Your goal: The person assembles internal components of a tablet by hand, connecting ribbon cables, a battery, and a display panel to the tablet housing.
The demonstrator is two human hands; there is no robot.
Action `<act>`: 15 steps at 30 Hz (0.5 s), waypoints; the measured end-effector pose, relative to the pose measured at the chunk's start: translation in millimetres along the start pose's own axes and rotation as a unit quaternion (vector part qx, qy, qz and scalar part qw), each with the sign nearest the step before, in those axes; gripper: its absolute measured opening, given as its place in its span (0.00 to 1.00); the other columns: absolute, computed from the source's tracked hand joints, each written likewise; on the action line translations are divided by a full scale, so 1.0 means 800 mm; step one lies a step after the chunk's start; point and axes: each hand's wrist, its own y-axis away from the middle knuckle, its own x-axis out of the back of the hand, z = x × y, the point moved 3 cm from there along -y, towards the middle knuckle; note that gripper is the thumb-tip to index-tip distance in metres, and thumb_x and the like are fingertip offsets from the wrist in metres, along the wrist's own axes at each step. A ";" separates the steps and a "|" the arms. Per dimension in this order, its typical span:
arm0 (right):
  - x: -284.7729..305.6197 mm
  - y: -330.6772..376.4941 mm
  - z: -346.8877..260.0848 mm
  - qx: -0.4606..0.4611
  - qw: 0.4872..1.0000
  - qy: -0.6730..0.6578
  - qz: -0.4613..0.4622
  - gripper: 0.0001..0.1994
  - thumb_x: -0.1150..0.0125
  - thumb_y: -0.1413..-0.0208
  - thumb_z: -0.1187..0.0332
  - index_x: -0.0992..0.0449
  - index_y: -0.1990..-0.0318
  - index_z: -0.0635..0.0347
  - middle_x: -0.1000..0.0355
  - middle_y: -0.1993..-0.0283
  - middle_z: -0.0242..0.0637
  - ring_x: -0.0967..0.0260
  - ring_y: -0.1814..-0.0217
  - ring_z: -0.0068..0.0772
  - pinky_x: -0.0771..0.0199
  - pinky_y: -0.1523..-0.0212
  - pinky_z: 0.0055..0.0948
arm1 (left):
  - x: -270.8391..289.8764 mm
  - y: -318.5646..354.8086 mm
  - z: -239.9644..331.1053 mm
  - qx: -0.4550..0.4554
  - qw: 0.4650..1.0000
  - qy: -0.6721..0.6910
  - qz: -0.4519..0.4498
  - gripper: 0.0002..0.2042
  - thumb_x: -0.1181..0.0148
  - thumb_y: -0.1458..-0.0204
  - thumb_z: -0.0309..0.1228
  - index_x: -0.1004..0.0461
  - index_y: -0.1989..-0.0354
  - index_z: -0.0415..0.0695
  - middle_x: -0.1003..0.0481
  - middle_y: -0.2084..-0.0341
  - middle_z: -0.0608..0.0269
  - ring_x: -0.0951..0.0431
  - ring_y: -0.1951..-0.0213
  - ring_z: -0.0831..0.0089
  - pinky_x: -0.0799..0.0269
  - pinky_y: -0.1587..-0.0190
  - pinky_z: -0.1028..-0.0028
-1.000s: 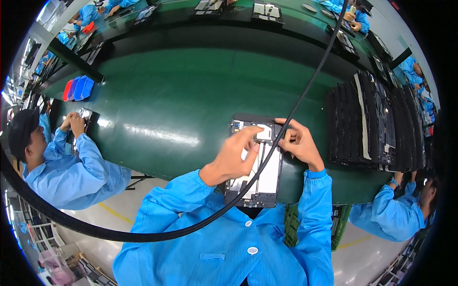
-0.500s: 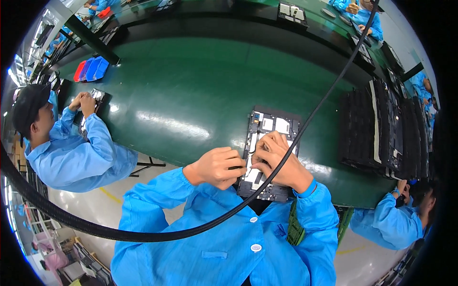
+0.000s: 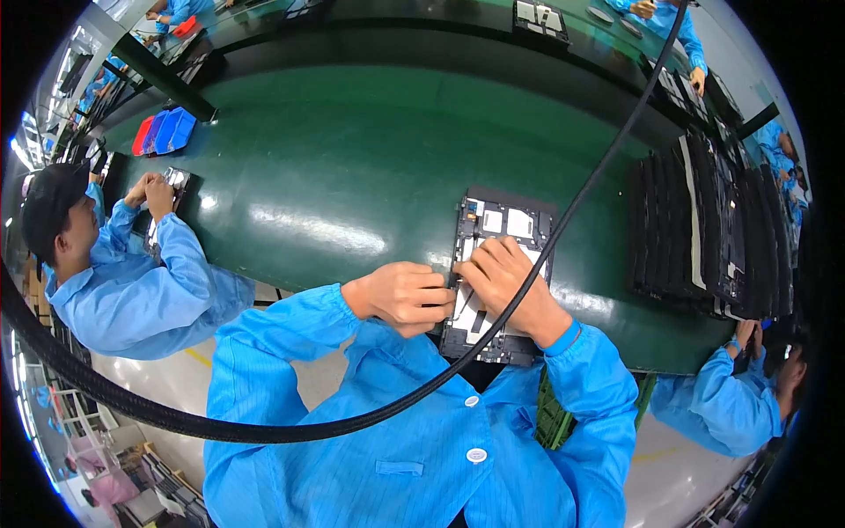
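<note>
A flat black electronic chassis (image 3: 519, 201) with silver-white panels lies on the green workbench (image 3: 352, 167), close to its front edge in front of me. My left hand (image 3: 407, 297) is closed beside the chassis's left edge, its fingers curled and their tips near that edge. Across the middle of the chassis lies my right hand (image 3: 510, 286), fingers bent and pressed together, tips down at the same left edge. The two hands' fingertips nearly meet there. Whatever they pinch is too small or too hidden to make out.
A thick black cable (image 3: 352, 427) arcs across the view before my right hand. Black panels (image 3: 687, 224) stand stacked on edge at the right. Red and blue bins (image 3: 172, 130) sit back left. Co-workers sit left and right. A green crate (image 3: 554, 414) is below the bench edge.
My right hand's fingers have moved slightly left and flattened toward the chassis's left edge. My left hand has barely shifted. At the far right, a co-worker's arm now reaches down to the bench.
</note>
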 end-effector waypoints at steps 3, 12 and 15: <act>0.000 -0.004 0.001 0.032 0.998 0.057 -0.001 0.07 0.37 0.44 0.67 0.26 0.61 0.54 0.30 0.63 0.34 0.28 0.51 0.37 0.27 0.45 0.40 | -0.001 -0.004 -0.008 -0.018 1.000 -0.009 -0.002 0.14 0.30 0.61 0.33 0.16 0.65 0.42 0.17 0.63 0.62 0.23 0.71 0.71 0.31 0.73 0.71; 0.003 -0.005 0.006 -0.031 0.999 -0.015 0.022 0.07 0.34 0.46 0.70 0.25 0.61 0.55 0.29 0.61 0.36 0.26 0.55 0.39 0.27 0.46 0.41 | 0.000 -0.003 -0.028 -0.036 0.998 -0.051 0.009 0.14 0.32 0.60 0.34 0.16 0.64 0.41 0.19 0.65 0.65 0.23 0.71 0.74 0.30 0.74 0.73; 0.014 -0.013 0.011 -0.036 0.996 -0.071 0.039 0.09 0.31 0.46 0.73 0.24 0.58 0.55 0.29 0.64 0.36 0.25 0.58 0.43 0.25 0.50 0.42 | 0.001 -0.006 -0.030 -0.049 0.997 -0.061 0.005 0.14 0.32 0.60 0.33 0.16 0.63 0.41 0.19 0.66 0.65 0.23 0.71 0.74 0.31 0.74 0.74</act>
